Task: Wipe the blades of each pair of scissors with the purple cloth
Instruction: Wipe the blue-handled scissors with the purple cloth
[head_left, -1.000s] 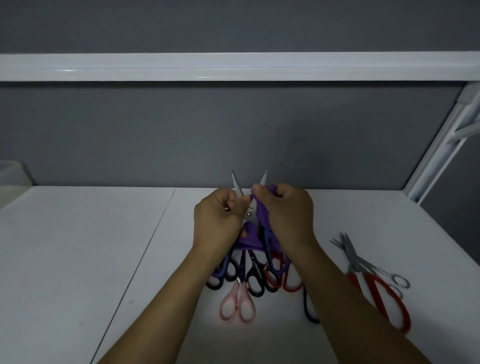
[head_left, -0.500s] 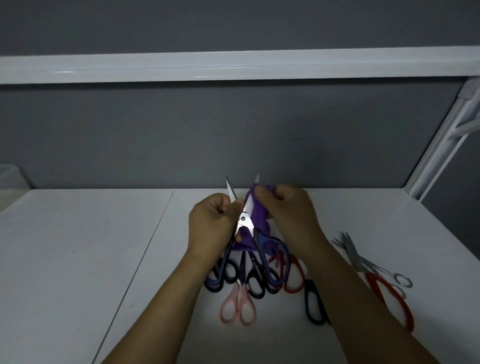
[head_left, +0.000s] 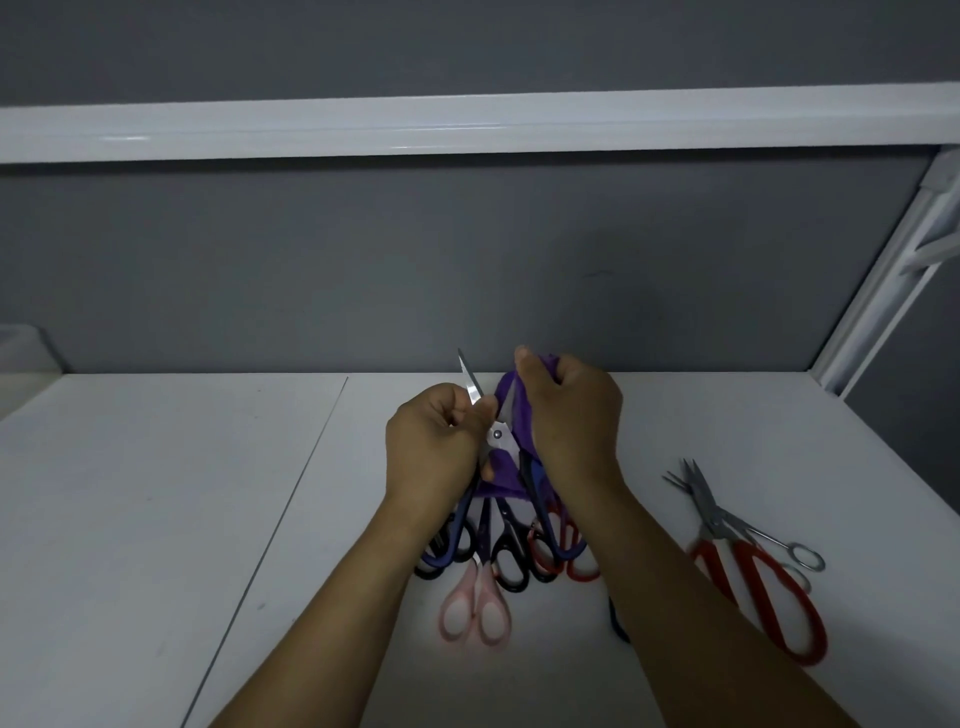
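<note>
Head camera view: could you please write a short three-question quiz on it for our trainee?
1. True or false: the right hand pinches the purple cloth around one blade of the held scissors.
2. Which scissors lie apart at the right side of the table? A pink-handled; B large red-handled scissors; C black-handled.
3. Fill in: the bare blade sticks up beside the ___ hand.
Key: 1 true; 2 B; 3 left, the left hand.
</note>
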